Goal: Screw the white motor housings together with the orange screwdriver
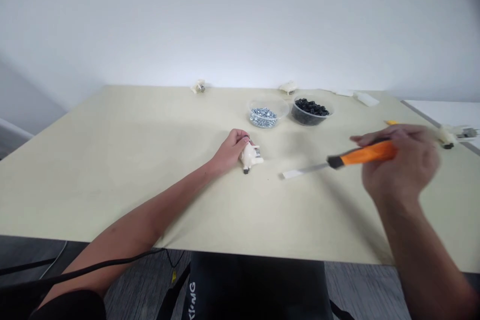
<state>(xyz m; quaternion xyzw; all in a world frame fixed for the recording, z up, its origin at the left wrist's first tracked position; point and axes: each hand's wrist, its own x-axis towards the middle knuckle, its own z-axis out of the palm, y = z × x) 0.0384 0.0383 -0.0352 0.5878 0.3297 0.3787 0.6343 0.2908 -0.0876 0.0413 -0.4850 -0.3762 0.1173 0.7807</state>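
2 clear tubs (282, 108): screws (263, 117), blk pcs (312, 108).

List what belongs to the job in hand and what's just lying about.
In the job: cream plastic part, left hand; orange-handled tool, right hand; probably clear round bowls of silvery bits and black bits.
Lying about, apparently: black cable, flat white piece.

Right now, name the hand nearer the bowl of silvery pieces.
Left: the left hand sits front-left of the bowl; the right hand is farther off, to its right.
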